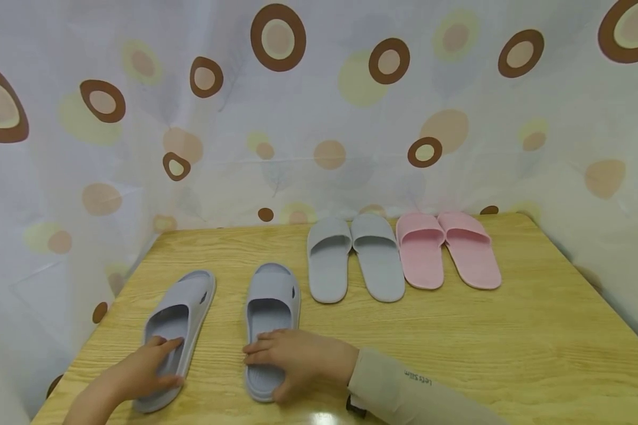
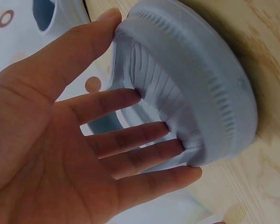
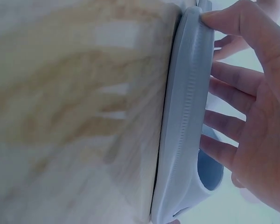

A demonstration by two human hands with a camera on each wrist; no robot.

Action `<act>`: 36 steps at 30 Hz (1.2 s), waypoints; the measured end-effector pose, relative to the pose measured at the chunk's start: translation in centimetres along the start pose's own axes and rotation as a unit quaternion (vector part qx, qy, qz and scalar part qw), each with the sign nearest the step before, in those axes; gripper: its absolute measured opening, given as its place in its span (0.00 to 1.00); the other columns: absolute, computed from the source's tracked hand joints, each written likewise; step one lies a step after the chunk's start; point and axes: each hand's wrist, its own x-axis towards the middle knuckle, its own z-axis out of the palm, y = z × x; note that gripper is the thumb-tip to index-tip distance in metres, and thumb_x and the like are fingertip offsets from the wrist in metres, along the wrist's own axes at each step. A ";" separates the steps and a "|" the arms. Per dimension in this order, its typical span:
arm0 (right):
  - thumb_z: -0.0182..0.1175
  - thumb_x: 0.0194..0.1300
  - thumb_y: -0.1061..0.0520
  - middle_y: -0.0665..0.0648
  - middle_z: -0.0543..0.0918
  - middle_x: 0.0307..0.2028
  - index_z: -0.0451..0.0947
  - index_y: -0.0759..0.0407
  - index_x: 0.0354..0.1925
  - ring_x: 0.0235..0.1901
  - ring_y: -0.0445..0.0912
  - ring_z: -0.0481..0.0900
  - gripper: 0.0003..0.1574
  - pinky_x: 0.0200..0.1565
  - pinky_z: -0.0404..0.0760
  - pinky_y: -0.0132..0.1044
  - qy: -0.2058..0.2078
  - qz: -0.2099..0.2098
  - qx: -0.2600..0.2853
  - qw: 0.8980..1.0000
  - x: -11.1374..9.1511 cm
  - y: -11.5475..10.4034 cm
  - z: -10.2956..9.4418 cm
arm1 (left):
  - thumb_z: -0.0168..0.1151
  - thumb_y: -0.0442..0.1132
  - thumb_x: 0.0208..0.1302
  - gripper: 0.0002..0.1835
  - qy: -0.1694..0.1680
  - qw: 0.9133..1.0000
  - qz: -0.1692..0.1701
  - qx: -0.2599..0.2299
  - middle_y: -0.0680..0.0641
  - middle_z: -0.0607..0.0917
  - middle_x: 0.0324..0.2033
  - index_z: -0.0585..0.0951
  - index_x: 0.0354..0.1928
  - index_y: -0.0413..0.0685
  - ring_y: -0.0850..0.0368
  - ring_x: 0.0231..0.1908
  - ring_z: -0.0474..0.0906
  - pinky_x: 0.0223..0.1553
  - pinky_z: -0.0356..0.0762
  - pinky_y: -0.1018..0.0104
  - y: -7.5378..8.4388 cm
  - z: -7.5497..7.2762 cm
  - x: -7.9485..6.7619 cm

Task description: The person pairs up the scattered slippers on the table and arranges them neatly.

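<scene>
Two blue-grey slippers lie side by side at the front left of the table, toes away from me. My left hand (image 1: 143, 372) is at the left slipper (image 1: 186, 292), fingers spread and fairly straight over its footbed. In the left wrist view its fingertips meet the ridged insole (image 2: 154, 79) and the thumb is at the rim. My right hand (image 1: 298, 357) holds the right slipper (image 1: 271, 286) across its heel half, thumb on the right edge and fingers reaching to the left edge. Its sole (image 3: 186, 102) rests on or very near the table.
A pair of grey slippers (image 1: 328, 277) stands at the back middle, touching a pink pair (image 1: 422, 265) on its right. The wooden table (image 1: 484, 336) backs onto a spotted cloth (image 1: 319, 118), which also hangs at both sides.
</scene>
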 end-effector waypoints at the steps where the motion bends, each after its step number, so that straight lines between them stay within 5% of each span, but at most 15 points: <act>1: 0.66 0.57 0.42 0.46 0.64 0.69 0.67 0.50 0.68 0.69 0.46 0.60 0.43 0.67 0.57 0.34 0.000 0.002 0.001 1.000 0.0 0.1 0.0 | 0.72 0.47 0.54 0.40 -0.001 1.000 0.002 0.000 0.26 0.73 0.47 0.69 0.59 0.23 0.30 0.46 0.75 0.47 0.74 0.39 0.1 0.0 0.1; 13: 0.65 0.59 0.47 0.50 0.59 0.72 0.61 0.54 0.71 0.70 0.47 0.57 0.45 0.67 0.58 0.33 -0.017 0.039 0.020 0.999 -0.4 -0.2 0.2 | 0.72 0.48 0.54 0.41 -0.008 1.000 0.018 -0.001 0.25 0.72 0.48 0.68 0.61 0.23 0.29 0.48 0.74 0.48 0.74 0.39 1.4 0.1 1.2; 20: 0.59 0.66 0.41 0.58 0.62 0.70 0.60 0.59 0.71 0.68 0.47 0.62 0.44 0.66 0.61 0.33 -0.017 0.087 -0.046 0.995 -0.6 -2.0 0.6 | 0.72 0.47 0.54 0.41 0.002 0.998 0.055 0.015 0.27 0.74 0.46 0.69 0.59 0.21 0.34 0.45 0.76 0.46 0.75 0.42 2.3 0.1 2.2; 26: 0.58 0.64 0.34 0.60 0.66 0.68 0.64 0.61 0.68 0.65 0.48 0.66 0.46 0.63 0.66 0.34 -0.004 0.126 -0.082 0.989 -0.5 -2.9 0.8 | 0.73 0.45 0.53 0.42 -0.019 0.999 0.050 -0.004 0.17 0.67 0.53 0.66 0.62 0.23 0.24 0.52 0.70 0.51 0.70 0.36 2.9 -0.3 2.5; 36: 0.58 0.63 0.36 0.60 0.70 0.65 0.70 0.62 0.64 0.63 0.49 0.70 0.42 0.60 0.70 0.35 -0.008 0.162 -0.119 0.980 0.0 -3.7 0.5 | 0.79 0.40 0.43 0.49 -0.049 0.998 0.028 -0.019 0.15 0.60 0.59 0.64 0.65 0.26 0.20 0.59 0.60 0.57 0.61 0.32 3.7 -0.5 2.8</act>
